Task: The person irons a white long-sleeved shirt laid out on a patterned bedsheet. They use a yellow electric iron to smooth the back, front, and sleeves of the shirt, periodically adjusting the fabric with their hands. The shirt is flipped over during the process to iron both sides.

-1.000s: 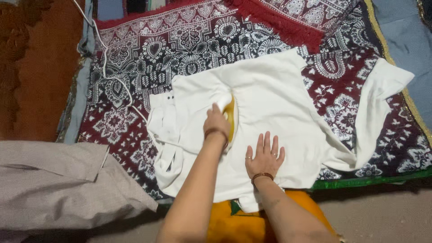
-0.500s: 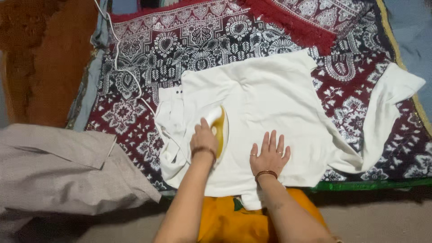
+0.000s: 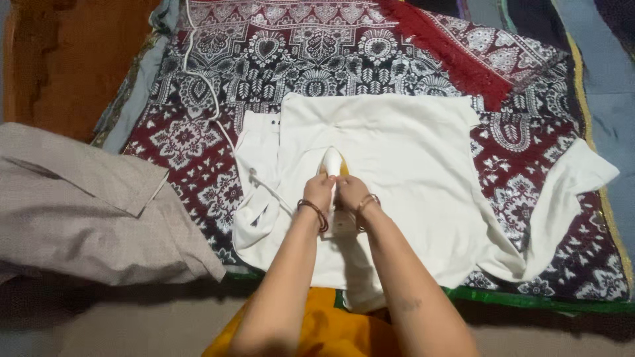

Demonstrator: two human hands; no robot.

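A white shirt (image 3: 417, 172) lies spread flat on a red, black and white patterned blanket (image 3: 198, 139). A white and yellow iron (image 3: 331, 162) stands on the middle of the shirt, nose pointing away from me. My left hand (image 3: 319, 193) grips the iron's handle from the left. My right hand (image 3: 350, 193) is closed against the same handle from the right, so both hands sit side by side on it. Each wrist carries a thin bangle. The iron's body is mostly hidden under my hands.
The iron's white cord (image 3: 206, 92) runs from the shirt's left edge up across the blanket. A crumpled grey-beige garment (image 3: 86, 205) lies at the left. A red fringed cloth (image 3: 450, 46) lies at the back, blue fabric (image 3: 598, 86) at the right, orange clothing (image 3: 327, 324) on my lap.
My right hand has lifted off the shirt, where it lay flat, and joined my left hand on the iron. The iron has shifted right, toward the shirt's middle.
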